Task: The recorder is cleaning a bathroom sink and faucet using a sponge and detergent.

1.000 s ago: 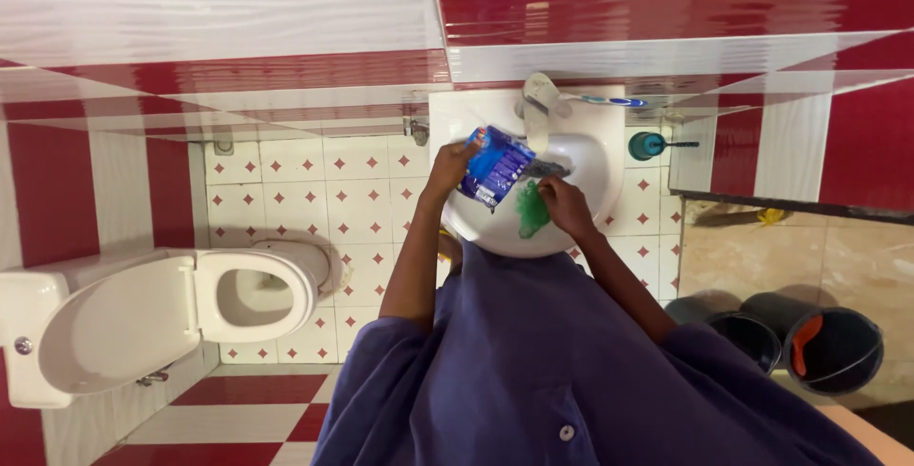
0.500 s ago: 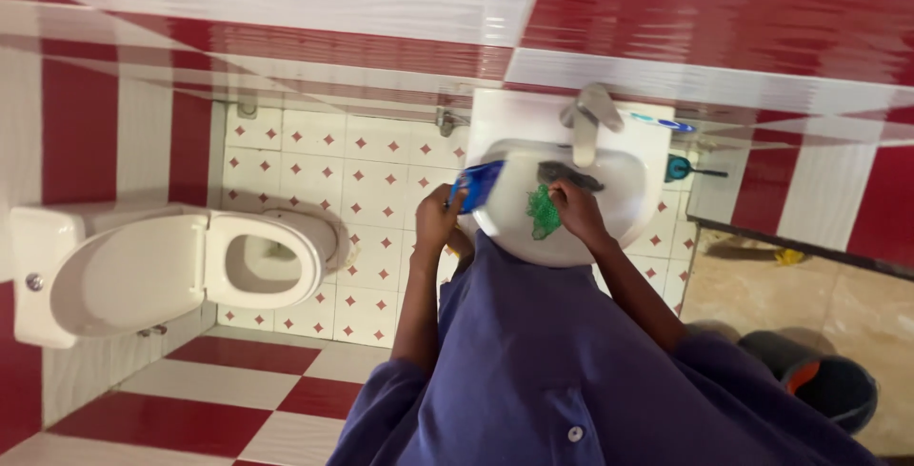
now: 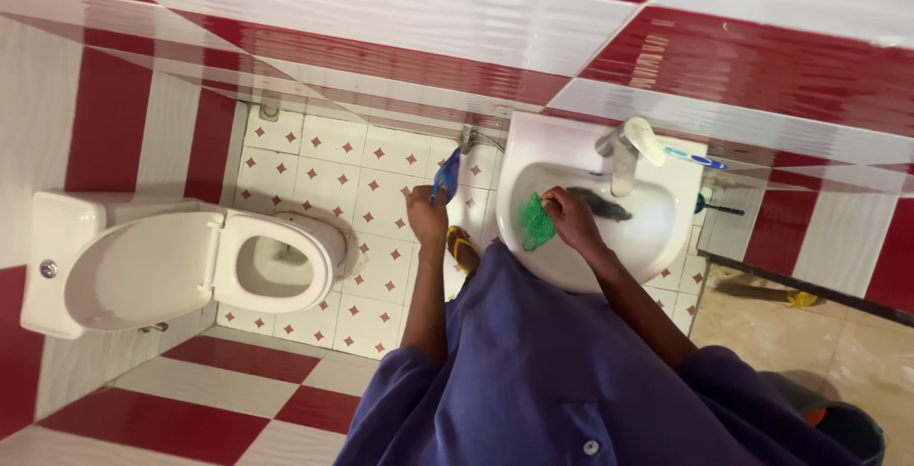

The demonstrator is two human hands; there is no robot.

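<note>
**Green scrubber in the basin, blue pack held clear at the side**

Far left stood a white toilet (image 3: 171,261), lid up against the cistern, seat down, bowl open. It sat against the red-and-white tiled wall, well apart from the person. Floor btwn toilet and basin was white tile w/ small red diamonds (image 3: 314,180).

Next, moving right, the left hand (image 3: 426,215) hung out beside the basin, over the floor tiles. Its fingers were clamped on a blue packet (image 3: 446,177), gripped at the lower end so the pack stood up and away from the bowl, prob. to keep it out of the wet. Below it a yellow sandal (image 3: 463,249) showed on the floor, close to the basin's left edge.

Then the white washbasin (image 3: 666,237), wall-mounted. The right hand (image 3: 573,218) was inside the bowl, fingers closed around a green mesh scrubber (image 3: 535,222), pressed to the left inner wall of the basin; wrist bent down, as suits rubbing the surface. A dark smear lay in the bowl under the tap (image 3: 624,152), just right of the hand. A toothbrush (image 3: 693,156) rested on the rim behind the tap.

Far right, lower corner: a dark bucket (image 3: 850,431), partly cut off, on a tan floor beyond the tiled area.
</note>
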